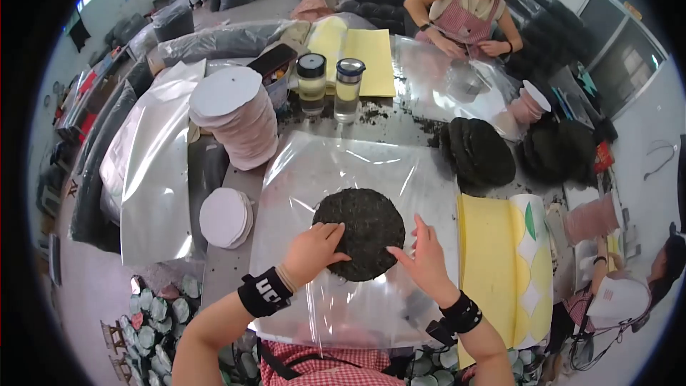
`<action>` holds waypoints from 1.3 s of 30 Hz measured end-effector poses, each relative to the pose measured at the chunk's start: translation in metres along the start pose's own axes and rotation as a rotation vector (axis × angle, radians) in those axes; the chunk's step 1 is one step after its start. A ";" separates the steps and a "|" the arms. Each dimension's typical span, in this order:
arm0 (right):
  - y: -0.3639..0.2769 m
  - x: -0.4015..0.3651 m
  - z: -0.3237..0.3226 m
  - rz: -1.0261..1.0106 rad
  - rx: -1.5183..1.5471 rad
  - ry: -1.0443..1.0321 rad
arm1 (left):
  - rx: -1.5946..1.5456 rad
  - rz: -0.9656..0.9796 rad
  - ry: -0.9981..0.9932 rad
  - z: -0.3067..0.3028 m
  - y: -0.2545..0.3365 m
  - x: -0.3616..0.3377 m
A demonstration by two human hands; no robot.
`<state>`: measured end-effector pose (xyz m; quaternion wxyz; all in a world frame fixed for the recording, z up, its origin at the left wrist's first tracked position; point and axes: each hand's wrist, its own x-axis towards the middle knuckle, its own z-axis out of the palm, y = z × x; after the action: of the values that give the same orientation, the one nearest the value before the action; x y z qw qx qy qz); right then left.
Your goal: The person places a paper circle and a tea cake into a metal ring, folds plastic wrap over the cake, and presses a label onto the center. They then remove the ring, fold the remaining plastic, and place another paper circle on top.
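Note:
A dark, rough, round pressed cake [368, 232] lies on a sheet of clear plastic film [300, 171] in front of me. My left hand [314, 246] grips the cake's left edge, its fingers bent over the top and the thumb lower down. On the other side, my right hand [423, 254] has its fingers apart, with the thumb tip at the cake's right edge. The film spreads over the table under both hands.
Stacked dark cakes [480, 151] and yellow sheets [489, 264] stand at right. At left are white round discs [226, 218] and a tall disc stack [236, 118]. Two lidded bottles [311, 86] stand behind the film. A co-worker [468, 11] works across the table; another person [622, 293] is at right.

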<state>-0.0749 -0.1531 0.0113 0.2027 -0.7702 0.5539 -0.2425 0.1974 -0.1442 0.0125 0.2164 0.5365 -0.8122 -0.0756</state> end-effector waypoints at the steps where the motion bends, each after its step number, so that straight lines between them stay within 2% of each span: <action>1: -0.010 0.009 -0.010 -0.193 -0.217 0.037 | 0.014 -0.008 -0.091 -0.002 0.001 0.004; 2: -0.019 0.016 -0.007 -0.161 -0.217 0.012 | 0.014 -0.022 -0.204 -0.001 0.006 0.001; 3: -0.034 0.034 0.003 -0.245 -0.254 -0.082 | 0.048 -0.030 -0.354 -0.006 0.009 0.018; 4: -0.047 0.045 0.015 -0.339 -0.291 -0.167 | 0.042 -0.026 -0.362 -0.003 0.010 0.029; 5: -0.052 0.045 0.038 -0.331 -0.291 -0.177 | 0.100 -0.026 -0.432 0.004 0.010 0.036; 6: -0.049 0.045 0.069 -0.229 -0.442 -0.198 | 0.156 -0.028 -0.503 0.012 0.010 0.038; 7: -0.043 0.049 0.089 -0.135 -0.594 -0.211 | 0.223 -0.058 -0.437 0.024 0.015 0.030; 8: -0.039 0.048 0.096 -0.122 -0.471 -0.158 | 0.282 -0.033 -0.339 0.047 0.007 0.022; 10: -0.040 0.048 0.091 -0.183 -0.564 -0.209 | 0.308 0.043 -0.238 0.059 0.004 0.017; 11: -0.036 0.048 0.096 -0.173 -0.563 -0.217 | 0.300 0.048 -0.247 0.065 -0.001 0.018; 13: -0.027 0.053 0.103 -0.225 -0.600 -0.234 | 0.159 -0.037 -0.501 0.062 -0.006 0.031; 18: -0.024 0.046 0.102 -0.213 -0.561 -0.197 | 0.219 0.026 -0.509 0.051 -0.001 0.021; 20: -0.020 0.049 0.102 -0.210 -0.521 -0.241 | 0.205 0.112 -0.312 0.045 0.009 -0.005; 21: -0.006 0.046 0.122 -0.252 -0.666 -0.123 | -0.018 0.069 -0.228 0.025 0.023 -0.028; 22: -0.009 0.045 0.116 -0.238 -0.665 -0.110 | -0.248 0.023 -0.151 -0.006 0.043 -0.057; 24: -0.024 0.046 0.095 -0.241 -0.561 -0.281 | -0.213 -0.022 -0.072 -0.057 0.075 -0.102; 25: -0.027 0.047 0.094 -0.231 -0.591 -0.292 | -0.212 -0.024 -0.080 -0.056 0.068 -0.122; 27: -0.030 0.047 0.090 -0.218 -0.572 -0.317 | 0.293 0.091 -0.265 -0.049 0.050 -0.159; 28: -0.031 0.048 0.089 -0.213 -0.554 -0.324 | 0.299 0.077 -0.261 -0.062 0.061 -0.157; 30: -0.034 0.045 0.089 -0.198 -0.553 -0.325 | 0.150 -0.020 0.192 -0.095 0.081 -0.150; 31: -0.036 0.044 0.087 -0.174 -0.560 -0.329 | -0.416 0.047 0.105 -0.072 0.084 -0.172; 32: -0.036 0.045 0.085 -0.187 -0.567 -0.311 | -0.263 0.690 0.161 -0.058 0.068 -0.188; 34: -0.036 0.042 0.088 -0.143 -0.561 -0.325 | -0.098 0.220 -0.405 0.011 0.046 -0.196; 36: -0.040 0.043 0.090 -0.120 -0.556 -0.311 | -0.202 -0.284 0.107 0.026 0.021 -0.148; 38: -0.042 0.039 0.093 -0.080 -0.519 -0.295 | 0.143 0.103 0.200 0.025 0.016 -0.083; 39: -0.044 0.037 0.084 -0.086 -0.461 -0.296 | 0.040 0.082 0.157 0.040 0.025 -0.070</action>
<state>0.0185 -0.1719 -0.0253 0.0904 -0.8459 0.5257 -0.0030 0.1827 -0.0747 -0.0332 0.2716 0.5115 -0.8152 -0.0081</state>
